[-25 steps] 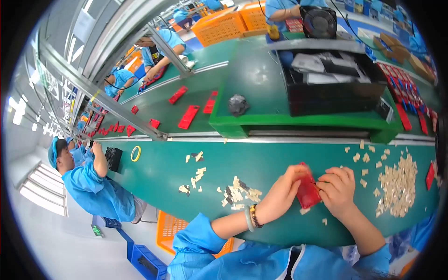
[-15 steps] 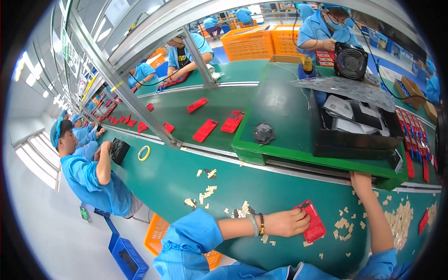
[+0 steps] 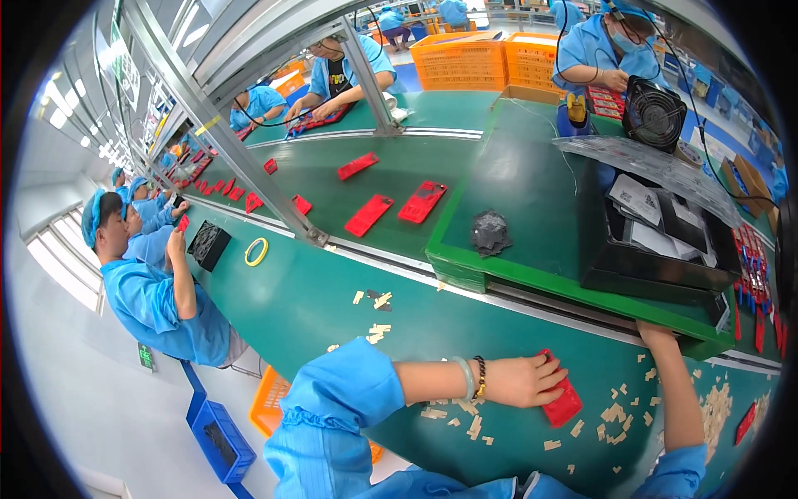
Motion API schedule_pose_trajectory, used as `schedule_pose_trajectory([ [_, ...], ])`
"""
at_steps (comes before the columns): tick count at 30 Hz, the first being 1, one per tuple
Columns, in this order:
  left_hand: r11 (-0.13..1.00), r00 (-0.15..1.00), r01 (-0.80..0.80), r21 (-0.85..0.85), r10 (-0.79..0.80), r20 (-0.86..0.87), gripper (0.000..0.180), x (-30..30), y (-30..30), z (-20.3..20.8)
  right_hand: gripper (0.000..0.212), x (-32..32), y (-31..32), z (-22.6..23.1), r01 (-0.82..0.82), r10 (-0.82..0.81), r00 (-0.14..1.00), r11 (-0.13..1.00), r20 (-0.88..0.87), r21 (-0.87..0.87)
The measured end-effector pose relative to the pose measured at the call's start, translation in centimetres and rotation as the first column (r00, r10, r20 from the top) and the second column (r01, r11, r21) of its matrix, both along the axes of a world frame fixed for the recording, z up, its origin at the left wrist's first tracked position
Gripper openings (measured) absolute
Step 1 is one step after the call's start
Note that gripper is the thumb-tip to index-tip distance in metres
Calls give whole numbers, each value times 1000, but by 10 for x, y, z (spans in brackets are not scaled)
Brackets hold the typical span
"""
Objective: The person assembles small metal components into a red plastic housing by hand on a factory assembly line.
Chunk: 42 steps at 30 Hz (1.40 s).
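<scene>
My left hand (image 3: 525, 381), with a bangle and a beaded bracelet at its wrist, lies over the upper left part of a red phone case (image 3: 565, 407). Its fingers curl over the case on the green worktop (image 3: 307, 333). Small pale L-shaped pieces (image 3: 613, 413) are scattered around the case. My right hand (image 3: 657, 333) reaches beneath the edge of a raised green platform (image 3: 474, 249); its fingers are hidden there. A heap of the pale pieces (image 3: 716, 416) lies right of that forearm, beside another red case (image 3: 746, 424).
A black box (image 3: 657, 287) of sheets and a dark crumpled lump (image 3: 491, 233) sit on the platform. Red cases (image 3: 369, 215) lie on the belt beyond a metal rail. A yellow ring (image 3: 256, 252) and a black fan (image 3: 209, 245) are at left, near a co-worker (image 3: 166, 308).
My left hand's fingers now spread further across the red phone case. My right hand stays under the platform edge. The view has shifted slightly. The co-worker at left now holds up a red piece.
</scene>
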<state>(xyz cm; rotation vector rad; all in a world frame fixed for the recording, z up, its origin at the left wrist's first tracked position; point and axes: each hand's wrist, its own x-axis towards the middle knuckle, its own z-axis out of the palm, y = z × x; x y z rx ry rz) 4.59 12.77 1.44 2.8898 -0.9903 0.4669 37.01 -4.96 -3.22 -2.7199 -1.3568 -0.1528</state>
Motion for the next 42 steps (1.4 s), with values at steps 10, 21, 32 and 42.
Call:
schedule_pose_trajectory([
  [10, 706, 679, -707, 36, 664, 314, 36, 31, 62, 3, 54, -148, -40, 109, -552, 524, 834, 789, 172, 271],
  [21, 852, 886, -462, -248, 430, -174, 48, -81, -51, 34, 47, -248, -86, 89, -443, 582, 778, 776, -237, 449],
  [32, 743, 871, -473, -474, 474, -126, 11, -41, -97, 38, 37, -250, -79, 101, -92, 460, 694, 820, -555, 564],
  [42, 730, 797, -587, -350, 597, -91, 46, -50, -92, 24, 7, -171, -53, 68, -191, 297, 950, 799, -98, 571],
])
